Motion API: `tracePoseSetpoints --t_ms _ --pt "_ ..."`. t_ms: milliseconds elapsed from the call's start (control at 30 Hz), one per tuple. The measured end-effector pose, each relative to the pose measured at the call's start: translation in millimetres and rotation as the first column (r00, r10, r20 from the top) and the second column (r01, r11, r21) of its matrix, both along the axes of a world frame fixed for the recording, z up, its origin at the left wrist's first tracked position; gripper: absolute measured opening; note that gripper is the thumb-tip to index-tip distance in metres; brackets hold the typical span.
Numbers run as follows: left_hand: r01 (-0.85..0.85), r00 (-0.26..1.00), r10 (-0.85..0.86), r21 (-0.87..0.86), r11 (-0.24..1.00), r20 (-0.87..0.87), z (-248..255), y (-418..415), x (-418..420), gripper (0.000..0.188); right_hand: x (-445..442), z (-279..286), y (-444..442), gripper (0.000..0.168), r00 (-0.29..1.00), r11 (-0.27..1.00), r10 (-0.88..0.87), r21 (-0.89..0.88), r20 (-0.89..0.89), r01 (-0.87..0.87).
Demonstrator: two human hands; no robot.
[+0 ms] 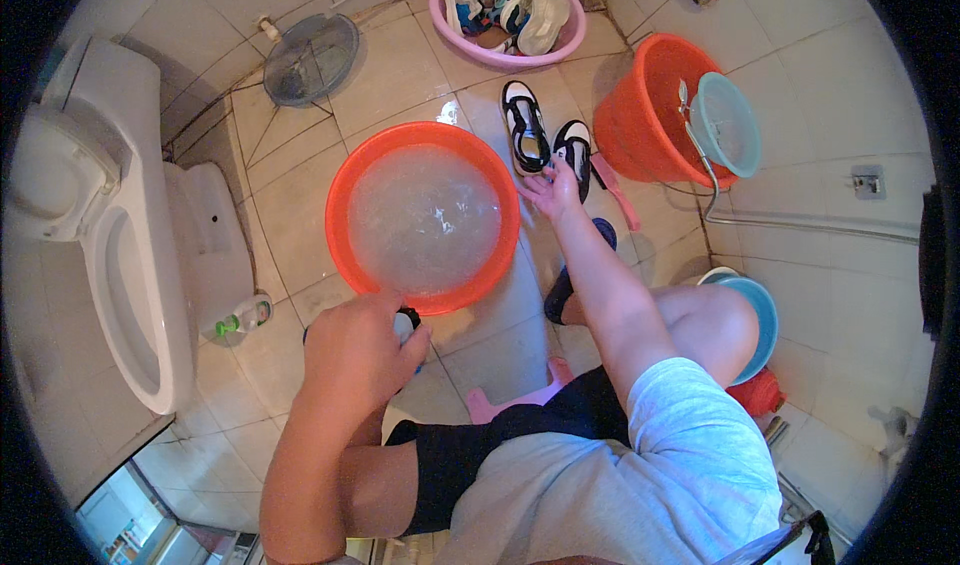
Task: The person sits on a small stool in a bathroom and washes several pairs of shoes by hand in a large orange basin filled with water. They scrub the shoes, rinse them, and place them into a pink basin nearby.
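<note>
An orange plastic basin (337, 235) on the tiled floor holds cloudy water. My left hand (367, 332) is curled at the basin's near rim, back of the hand up. A pale thing with a black edge (406, 323) shows between thumb and forefinger; most of it is hidden, so whether I grip it is unclear. Right of the basin, my right hand (553, 190) is palm up, fingers spread, at a pair of black-and-white shoes: the left shoe (526, 130) is just beyond the fingertips, while the right shoe (574, 152) is partly behind the hand. A pink-handled brush (619, 194) lies beside them.
A pink basin (504, 59) of shoes stands at the far wall. To the right are an orange bucket (634, 126) with a light-blue bowl (726, 125) at its rim and a blue basin (761, 317) behind my knee. A bottle (251, 315) lies by the toilet (172, 325) at left.
</note>
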State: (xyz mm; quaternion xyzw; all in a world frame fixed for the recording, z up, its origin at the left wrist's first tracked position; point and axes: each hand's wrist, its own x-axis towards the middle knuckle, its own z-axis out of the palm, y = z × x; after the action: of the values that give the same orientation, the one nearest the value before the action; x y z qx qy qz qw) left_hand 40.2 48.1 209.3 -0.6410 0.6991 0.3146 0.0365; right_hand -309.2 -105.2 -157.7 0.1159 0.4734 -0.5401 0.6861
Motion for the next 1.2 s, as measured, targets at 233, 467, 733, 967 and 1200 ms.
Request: tracePoseSetpoints --t_ms 233,467,733,967,1200 --pt "-0.006 1.000 0.004 -0.035 0.999 -0.030 8.0 19.2 5.1 0.031 -29.8 -6.9 46.2 0.031 0.181 0.927 0.368 0.343 -0.912 -0.152" --pt "0.002 1.000 -0.003 -0.063 0.998 -0.012 8.5 32.2 10.1 0.031 -28.7 27.5 88.4 0.034 -0.565 0.639 0.461 0.697 -0.685 -0.325" --pt "0.051 0.997 -0.058 -0.120 0.991 -0.054 18.1 29.3 8.6 0.030 -71.2 38.5 32.8 0.030 -0.197 0.878 0.018 0.110 -0.980 -0.466" --pt "0.082 0.993 -0.096 -0.174 0.981 -0.074 30.4 29.2 -2.0 0.029 46.8 205.3 81.5 0.029 0.453 0.891 -0.071 -0.261 -0.889 -0.373" --pt "0.082 0.996 -0.084 -0.130 0.988 -0.010 23.8 39.3 6.0 0.032 120.5 133.6 98.0 0.025 0.971 0.912 0.109 -0.367 -0.212 -0.182"
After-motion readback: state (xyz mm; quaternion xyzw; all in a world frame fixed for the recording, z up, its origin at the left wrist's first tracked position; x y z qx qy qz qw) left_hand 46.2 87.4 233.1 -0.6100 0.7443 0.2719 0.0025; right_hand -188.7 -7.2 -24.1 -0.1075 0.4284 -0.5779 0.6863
